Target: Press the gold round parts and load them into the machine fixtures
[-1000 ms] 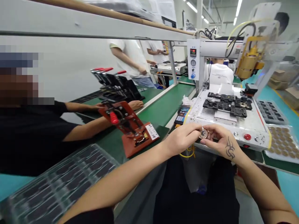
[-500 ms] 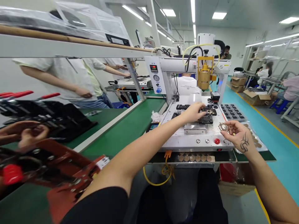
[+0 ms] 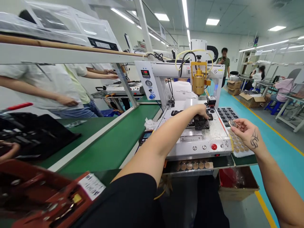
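Round metal part (image 3: pixel 233 123) pinched in my right grip (image 3: pixel 248 133), right of the white machine bed (image 3: pixel 215 132). Left grip (image 3: pixel 201 110) at the black fixture (image 3: pixel 201 123); can't tell if its fingers are closed.

The left arm (image 3: pixel 173 128) is stretched far forward, and a black sleeve (image 3: pixel 136 196) covers its upper part. The left hand (image 3: pixel 200 110) is bent down at the wrist (image 3: pixel 193 111), with its fingers (image 3: pixel 206 114) pointing downward; their tips are not clear to see. The right hand (image 3: pixel 248 134) is nearer to the body and to the right of the left one, its thumb (image 3: pixel 237 131) and forefinger (image 3: pixel 239 121) pinched together. Behind it, the bare right forearm (image 3: pixel 276 177) rises at a slant.
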Demonstrator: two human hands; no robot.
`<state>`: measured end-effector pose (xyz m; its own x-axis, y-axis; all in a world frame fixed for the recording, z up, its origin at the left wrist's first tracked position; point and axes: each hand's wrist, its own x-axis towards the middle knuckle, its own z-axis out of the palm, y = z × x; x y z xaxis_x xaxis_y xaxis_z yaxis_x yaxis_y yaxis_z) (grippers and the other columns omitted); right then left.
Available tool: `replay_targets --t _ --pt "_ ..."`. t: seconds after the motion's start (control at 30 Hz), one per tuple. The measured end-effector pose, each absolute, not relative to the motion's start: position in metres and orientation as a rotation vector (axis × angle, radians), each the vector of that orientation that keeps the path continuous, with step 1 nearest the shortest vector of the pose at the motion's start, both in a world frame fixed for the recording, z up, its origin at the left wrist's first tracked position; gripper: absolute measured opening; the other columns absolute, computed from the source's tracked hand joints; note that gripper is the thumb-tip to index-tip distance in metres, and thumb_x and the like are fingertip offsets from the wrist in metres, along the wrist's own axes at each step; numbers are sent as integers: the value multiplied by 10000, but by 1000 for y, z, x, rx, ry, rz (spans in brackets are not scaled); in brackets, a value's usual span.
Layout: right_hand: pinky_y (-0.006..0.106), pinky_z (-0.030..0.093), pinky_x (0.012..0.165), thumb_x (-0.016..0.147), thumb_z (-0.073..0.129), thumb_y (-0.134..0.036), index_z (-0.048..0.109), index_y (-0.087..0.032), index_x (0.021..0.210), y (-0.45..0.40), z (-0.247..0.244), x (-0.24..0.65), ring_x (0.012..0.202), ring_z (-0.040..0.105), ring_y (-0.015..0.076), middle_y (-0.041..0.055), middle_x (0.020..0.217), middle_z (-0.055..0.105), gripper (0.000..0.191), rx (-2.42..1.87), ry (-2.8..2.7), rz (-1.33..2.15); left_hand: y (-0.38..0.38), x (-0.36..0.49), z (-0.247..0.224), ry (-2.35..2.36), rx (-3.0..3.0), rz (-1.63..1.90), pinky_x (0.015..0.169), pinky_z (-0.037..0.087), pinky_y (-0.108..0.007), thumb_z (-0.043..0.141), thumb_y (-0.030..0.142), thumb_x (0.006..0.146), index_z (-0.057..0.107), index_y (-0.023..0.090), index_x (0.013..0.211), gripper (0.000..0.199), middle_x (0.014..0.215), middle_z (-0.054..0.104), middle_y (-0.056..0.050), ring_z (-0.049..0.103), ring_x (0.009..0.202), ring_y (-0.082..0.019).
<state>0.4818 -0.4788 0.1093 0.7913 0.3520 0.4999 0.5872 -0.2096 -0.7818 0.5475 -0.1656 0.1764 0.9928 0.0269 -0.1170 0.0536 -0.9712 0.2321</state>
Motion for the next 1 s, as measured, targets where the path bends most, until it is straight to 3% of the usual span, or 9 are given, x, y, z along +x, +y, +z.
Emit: replay_targets --t 0.1,0.23,0.4,0.53,0.73,1.0 --pt "349 540 634 867 833 -661 719 -186 1155 -451 113 505 722 599 197 57 863 695 567 -1853 -791 -225 -172 542 175 66 2865 -84 857 531 -375 937 394 579 795 120 801 381 840 777 -160 722 995 -370" --pt "344 497 649 823 813 -700 668 -164 1097 -405 114 541 713 555 182 55 864 678 620 -1943 -862 -138 -169 518 179 22 2750 113 793 504 -356 842 375 716 762 124 779 271 816 754 -124 702 892 -290" --pt "326 471 679 743 915 -580 688 -171 984 -353 119 583 744 567 175 41 831 692 526 -2010 -1021 35 -156 468 201 -29 2564 371 775 521 -335 720 353 850 737 136 1013 272 1006 781 -106 681 847 -206" --pt "325 451 669 739 940 -529 742 -157 944 -332 123 608 715 575 168 36 782 702 469 -2056 -1143 170 -139 418 207 -70 2438 526 794 549 -345 758 336 836 698 166 1022 258 1055 778 -109 703 862 -200" --pt "340 448 675 853 867 -449 850 -170 999 -330 124 622 722 609 182 62 839 779 315 -2086 -1312 239 -110 342 188 -92 2394 663 683 556 -340 800 353 834 699 228 999 231 916 782 -63 712 769 -192" --pt "380 505 820 977 751 -439 863 -176 1006 -324 114 616 872 691 244 103 951 829 287 -2093 -1370 94 -116 267 167 -27 2306 713 742 597 -348 753 335 888 680 223 1113 262 960 765 -45 709 821 -184"
